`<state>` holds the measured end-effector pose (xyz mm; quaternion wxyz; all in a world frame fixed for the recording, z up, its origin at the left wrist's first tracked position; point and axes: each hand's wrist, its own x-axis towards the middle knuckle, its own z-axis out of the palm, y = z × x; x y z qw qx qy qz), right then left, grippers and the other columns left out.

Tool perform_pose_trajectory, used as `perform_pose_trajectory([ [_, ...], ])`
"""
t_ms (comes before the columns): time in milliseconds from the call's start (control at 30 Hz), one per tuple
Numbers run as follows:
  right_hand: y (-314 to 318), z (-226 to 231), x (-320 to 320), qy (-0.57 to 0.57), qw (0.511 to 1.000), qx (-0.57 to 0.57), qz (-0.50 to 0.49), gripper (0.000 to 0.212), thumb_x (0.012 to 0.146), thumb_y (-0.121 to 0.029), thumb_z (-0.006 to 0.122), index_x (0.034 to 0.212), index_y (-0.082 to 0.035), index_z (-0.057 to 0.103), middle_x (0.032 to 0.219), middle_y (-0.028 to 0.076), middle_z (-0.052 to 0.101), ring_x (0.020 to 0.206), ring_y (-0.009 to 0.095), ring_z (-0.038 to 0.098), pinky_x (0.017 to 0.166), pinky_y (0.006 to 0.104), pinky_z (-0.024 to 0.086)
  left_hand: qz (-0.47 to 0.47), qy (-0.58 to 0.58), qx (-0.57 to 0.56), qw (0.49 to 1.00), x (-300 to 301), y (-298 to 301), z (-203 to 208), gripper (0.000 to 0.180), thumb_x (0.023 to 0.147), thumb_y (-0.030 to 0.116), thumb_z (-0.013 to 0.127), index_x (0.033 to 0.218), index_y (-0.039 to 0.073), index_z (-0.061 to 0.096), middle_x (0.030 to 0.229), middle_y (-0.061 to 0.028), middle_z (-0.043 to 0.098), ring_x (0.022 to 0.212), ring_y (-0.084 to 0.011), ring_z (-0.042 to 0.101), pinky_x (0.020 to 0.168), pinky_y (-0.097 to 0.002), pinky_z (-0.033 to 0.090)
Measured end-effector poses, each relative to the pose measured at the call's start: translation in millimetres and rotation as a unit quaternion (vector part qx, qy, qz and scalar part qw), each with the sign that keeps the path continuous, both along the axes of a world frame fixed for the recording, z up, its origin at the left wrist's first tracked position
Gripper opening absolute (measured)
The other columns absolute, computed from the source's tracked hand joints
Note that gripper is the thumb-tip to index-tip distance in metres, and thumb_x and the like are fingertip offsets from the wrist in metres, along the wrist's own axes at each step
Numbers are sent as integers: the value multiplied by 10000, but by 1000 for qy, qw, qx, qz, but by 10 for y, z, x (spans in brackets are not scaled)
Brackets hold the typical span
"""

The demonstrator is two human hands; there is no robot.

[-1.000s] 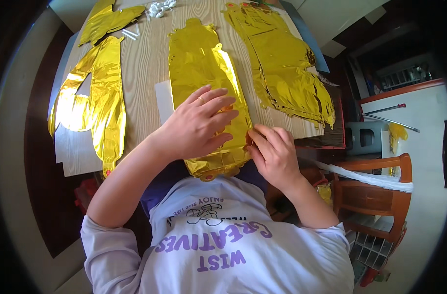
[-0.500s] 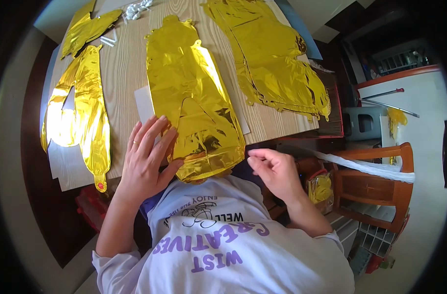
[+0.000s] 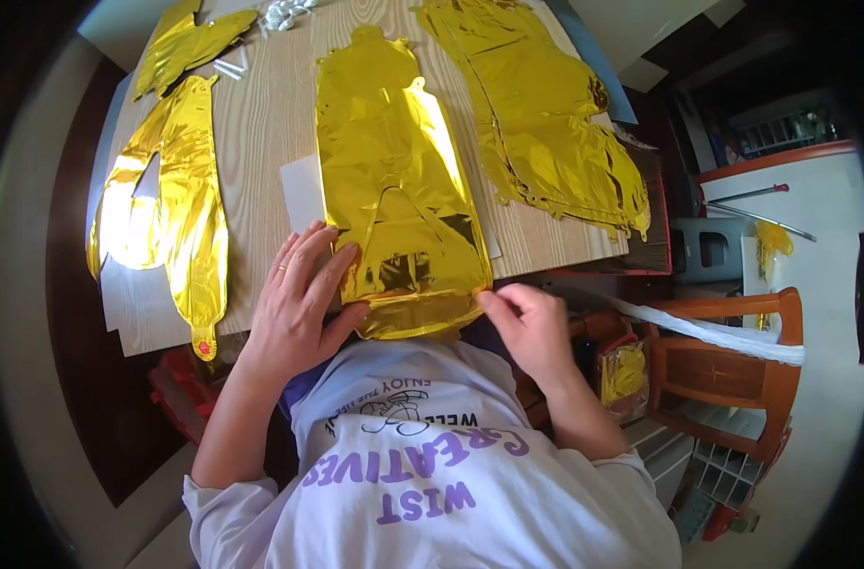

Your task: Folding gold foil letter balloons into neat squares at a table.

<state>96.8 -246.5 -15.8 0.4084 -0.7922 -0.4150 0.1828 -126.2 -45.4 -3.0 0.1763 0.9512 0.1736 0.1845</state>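
Flat shiny gold foil sheet (image 3: pixel 380 142) on pale wood-grain counter (image 3: pixel 261 142), near end apparently overhanging. Left hand (image 3: pixel 294 313) spread at left edge; right hand (image 3: pixel 536 332), grip pinching near right corner. Likely light, limp, slippery, easily creased; best held by edges.

the scene was moderately bright over the pale wood-grain tabletop (image 3: pixel 266 123) and dim toward the sides. the shiny, slit gold foil piece (image 3: pixel 193 171) at the left threw back the harshest glare, burnt to plain white along one limb. a narrower bright streak ran down the right side of the long, flat gold foil sheet (image 3: pixel 380 142), with dark reflections near its lower end. deep shadow swallowed detail in the dark open cabinet (image 3: pixel 778 133) at upper right. the middle looked fairly sharp; fisheye distortion bowed straight edges, and black vignetting closed the corners.
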Motion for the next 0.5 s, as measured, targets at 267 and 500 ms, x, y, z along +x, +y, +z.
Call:
perform_pose_trajectory([
  [267,260,327,452,-281,931,58,224,514,851,-234,784,1300,-42,624,1282,135,651,1167,308,614,1005,436,458,-19,-9,28,999,-44,-27,-2,582,825,223,780,1344,40,589,1358,-202,550,1317,-403,529,1140,-541,391],
  [500,150,145,273,-350,901,33,254,581,851,-211,769,1378,-50,585,1340,147,622,1271,315,570,1111,486,402,0,-28,63,998,-189,-142,-83,476,828,282,785,1229,53,669,1288,-180,606,1267,-373,583,1079,-498,463],
])
